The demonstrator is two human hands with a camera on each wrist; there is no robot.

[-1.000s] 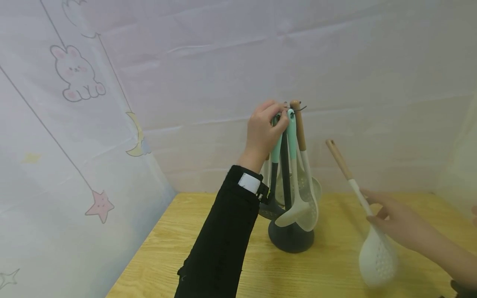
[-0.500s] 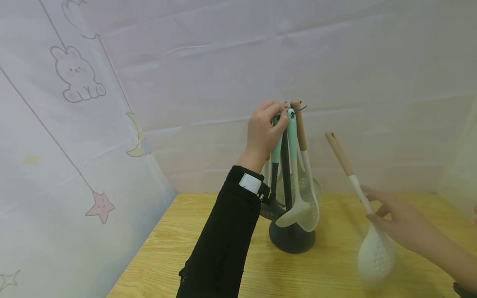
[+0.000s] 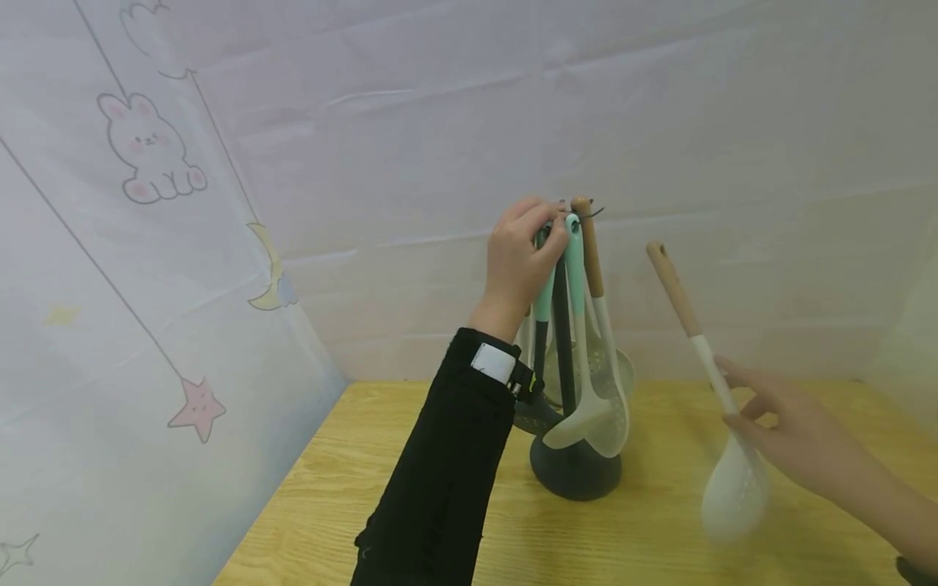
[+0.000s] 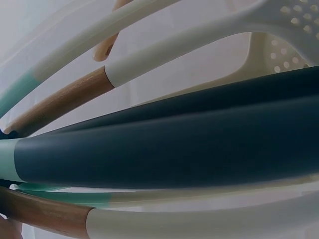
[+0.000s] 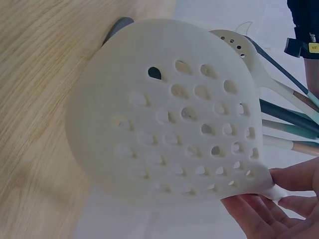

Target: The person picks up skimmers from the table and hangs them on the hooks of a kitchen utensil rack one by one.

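- head view: nearest to the camera, the right hand (image 3: 787, 435) is seen low on the right, with its fingers curled around the white neck of a perforated skimmer (image 3: 734, 488); the skimmer is held tilted above the wooden table (image 3: 352, 505), its wooden handle end pointing up and to the left.
- in the right wrist view, the round white skimmer head (image 5: 169, 114) with its many holes is shown filling the frame, and the fingertips (image 5: 259, 214) are seen at its neck.
- a little farther, the left hand (image 3: 522, 260), in a black sleeve (image 3: 447, 464), is closed around the top of the utensil rack (image 3: 575, 468), where the mint-green handles (image 3: 574, 244) are hung.
- the rack is placed on the table, left of the skimmer and apart from it; several white spoons (image 3: 597, 423) are hung from it.
- in the left wrist view, only the dark and wooden handles (image 4: 164, 149) are seen, very close.
- farthest, a pale cloth backdrop (image 3: 154, 155) printed with a rabbit is hung behind.
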